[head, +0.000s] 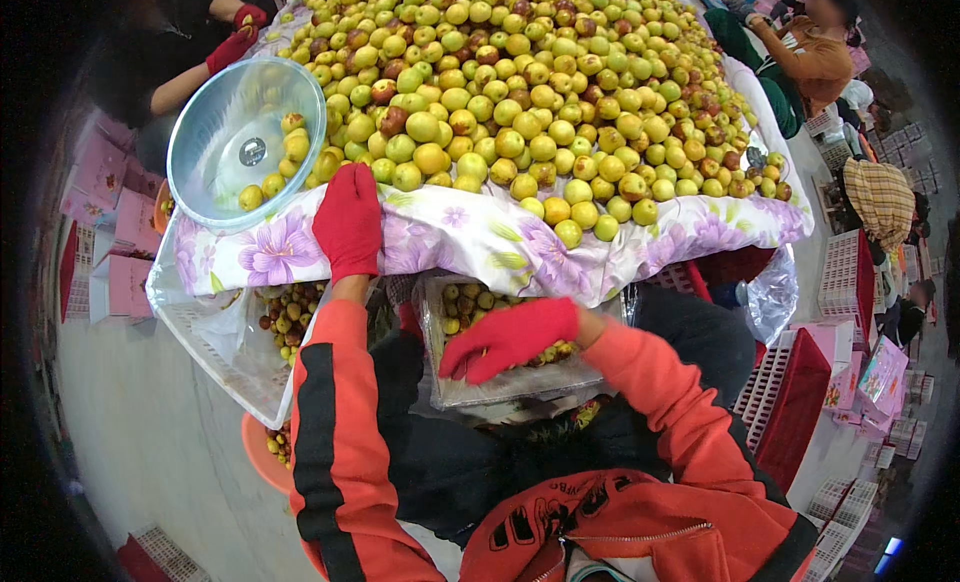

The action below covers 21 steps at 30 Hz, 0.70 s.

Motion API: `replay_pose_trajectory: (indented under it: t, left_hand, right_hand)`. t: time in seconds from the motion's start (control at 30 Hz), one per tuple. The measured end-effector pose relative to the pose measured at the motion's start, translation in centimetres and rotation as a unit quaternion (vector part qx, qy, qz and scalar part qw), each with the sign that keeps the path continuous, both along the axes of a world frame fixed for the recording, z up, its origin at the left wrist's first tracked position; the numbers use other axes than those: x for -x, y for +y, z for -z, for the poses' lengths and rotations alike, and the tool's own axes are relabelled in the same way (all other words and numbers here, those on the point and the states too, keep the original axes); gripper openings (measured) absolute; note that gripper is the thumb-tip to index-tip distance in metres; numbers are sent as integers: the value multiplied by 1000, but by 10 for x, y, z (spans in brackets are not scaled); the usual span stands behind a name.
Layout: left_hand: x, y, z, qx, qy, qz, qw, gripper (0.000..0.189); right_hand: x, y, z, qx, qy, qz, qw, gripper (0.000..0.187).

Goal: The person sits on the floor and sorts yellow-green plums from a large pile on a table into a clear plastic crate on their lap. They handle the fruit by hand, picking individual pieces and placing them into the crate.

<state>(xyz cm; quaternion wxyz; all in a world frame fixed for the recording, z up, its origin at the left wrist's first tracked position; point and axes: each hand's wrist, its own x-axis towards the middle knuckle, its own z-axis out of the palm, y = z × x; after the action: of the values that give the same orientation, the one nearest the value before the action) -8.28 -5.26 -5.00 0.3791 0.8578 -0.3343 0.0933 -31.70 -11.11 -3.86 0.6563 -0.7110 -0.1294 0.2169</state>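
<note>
A large heap of yellow-green and brown jujubes [480, 101] covers the table on a white cloth with purple flowers [277, 244]. My left hand, in a red knit glove [349, 222], lies at the cloth's near edge against the fruit; its fingertips are bent away, so whether it holds anything cannot be told. Over a lined crate [510, 393] of jujubes at my lap hovers my right hand, in a matching red glove [510, 342], blurred, with its fingers pointing down and left; its palm is hidden. A clear blue plastic bowl [217, 154] with several jujubes leans left of the heap.
A white plastic crate [217, 364] holding jujubes stands at lower left, an orange basin [262, 454] below it. Another person's red-gloved hands [240, 38] are at upper left. A person in a brown top [814, 56] sits at upper right. Red and white crates [787, 402] stand at right.
</note>
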Motion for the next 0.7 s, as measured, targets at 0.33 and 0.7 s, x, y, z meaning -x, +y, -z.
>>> replay_pose_trajectory:
  t: [0.33,0.7]
  left_hand:
    - [1,2,0,-3,-5,-1,1000,27]
    - [2,5,-5,5,16,21,1000,26]
  right_hand:
    - [-92,-79,-31,390,-306,443,747,35]
    - [-187,-72,8,636,-277,347,631,30]
